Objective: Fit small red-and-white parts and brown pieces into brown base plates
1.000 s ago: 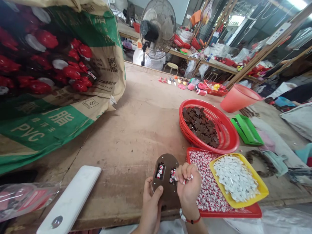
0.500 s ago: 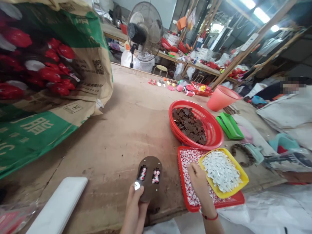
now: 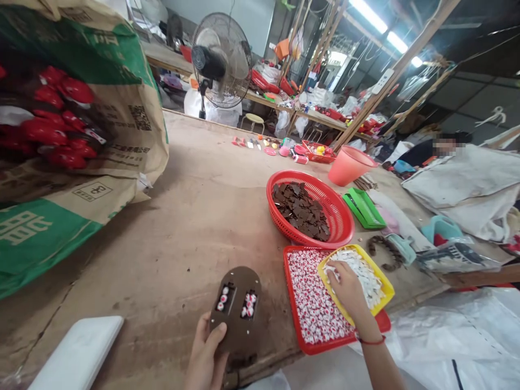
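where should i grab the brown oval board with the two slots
Probably the lower end of the brown oval board, from the near side, as the left hand does: its two filled slots sit higher, leaving that part bare.

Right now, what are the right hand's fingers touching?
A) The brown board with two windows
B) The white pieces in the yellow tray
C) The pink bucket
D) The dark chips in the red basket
B. The right hand has its fingers among the white pieces in the yellow tray, while the left hand holds the brown board.
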A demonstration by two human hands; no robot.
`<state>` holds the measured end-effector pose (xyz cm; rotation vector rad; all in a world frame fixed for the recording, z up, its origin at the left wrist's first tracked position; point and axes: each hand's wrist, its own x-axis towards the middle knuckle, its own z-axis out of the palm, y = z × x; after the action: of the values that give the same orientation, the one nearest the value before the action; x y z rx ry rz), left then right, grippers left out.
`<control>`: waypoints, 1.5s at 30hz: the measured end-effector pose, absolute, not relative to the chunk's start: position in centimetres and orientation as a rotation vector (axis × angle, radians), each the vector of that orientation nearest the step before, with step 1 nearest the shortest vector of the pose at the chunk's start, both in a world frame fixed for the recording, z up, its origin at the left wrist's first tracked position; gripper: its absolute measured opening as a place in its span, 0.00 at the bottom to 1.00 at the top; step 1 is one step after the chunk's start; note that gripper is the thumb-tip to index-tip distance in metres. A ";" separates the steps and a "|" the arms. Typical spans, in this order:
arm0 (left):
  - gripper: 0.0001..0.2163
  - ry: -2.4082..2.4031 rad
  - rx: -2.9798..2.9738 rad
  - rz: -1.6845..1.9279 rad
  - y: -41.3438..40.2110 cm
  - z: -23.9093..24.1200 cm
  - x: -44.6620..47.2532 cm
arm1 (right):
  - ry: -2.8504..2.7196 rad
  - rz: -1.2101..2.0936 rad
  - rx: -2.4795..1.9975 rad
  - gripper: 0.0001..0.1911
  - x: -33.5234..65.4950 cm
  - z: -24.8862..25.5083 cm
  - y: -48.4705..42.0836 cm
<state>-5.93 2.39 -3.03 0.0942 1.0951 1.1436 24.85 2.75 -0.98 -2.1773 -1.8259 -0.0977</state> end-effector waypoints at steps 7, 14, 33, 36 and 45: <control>0.14 1.050 0.134 1.096 2.8 -2.6 -6.0 | -1.862 -0.174 -2.347 0.13 27.0 -1.4 3.0; 0.11 0.949 0.157 1.016 1.4 -1.8 -5.1 | -2.025 -0.236 -2.313 0.14 27.9 -1.8 3.1; 0.12 0.818 0.189 0.986 -0.7 -1.5 -4.4 | -2.271 0.807 -1.386 0.09 9.0 4.1 4.4; 0.12 0.826 0.180 0.992 -0.7 -1.7 -4.4 | -2.361 0.670 -1.400 0.10 9.3 3.3 4.1; 0.15 0.834 0.221 1.001 0.3 -3.3 -4.2 | -2.709 0.388 -1.326 0.07 9.5 4.2 4.5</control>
<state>-4.20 0.34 -3.27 0.2212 0.8339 1.0005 9.52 4.53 4.17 -1.3258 -2.7087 0.3877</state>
